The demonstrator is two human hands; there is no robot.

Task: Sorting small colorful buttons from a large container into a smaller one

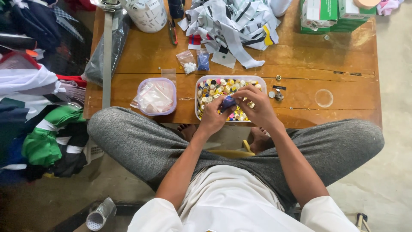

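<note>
**Both hands on a small blue piece above the button tray**

I see the left hand (pixel 212 115) and the right hand (pixel 256 105) meeting over the near edge of the wooden counter (pixel 343 73). Between them sits a small blue piece (pixel 228 102), too small for me to say what it is. The left grip is clenched on it from below and the left, thumb and fingers pinching it. The right grip is curled in as well, fingertips touching the same piece from the right; I cannot tell whether it also holds something of its own.

The blue piece hovers directly above a clear rectangular tray (pixel 200 81) filled with mixed buttons, mostly yellow, white and pink. Just to the left of that tray stands a round-cornered tub with a lilac rim (pixel 157 96), holding small clear bags. Behind the two containers lie two little plastic bags, one with white beads (pixel 188 64) and one with blue contents (pixel 203 60). Farther back a heap of grey, white and black fabric strips (pixel 231 23) spreads across the counter, with a white tub (pixel 146 15) to its left and green boxes (pixel 330 15) at the far right corner. A few loose metal bits (pixel 275 92) rest just right of the button tray.

The person sits with grey-trousered knees spread under the counter edge. Folded clothes (pixel 38 124) pile up on the left.
</note>
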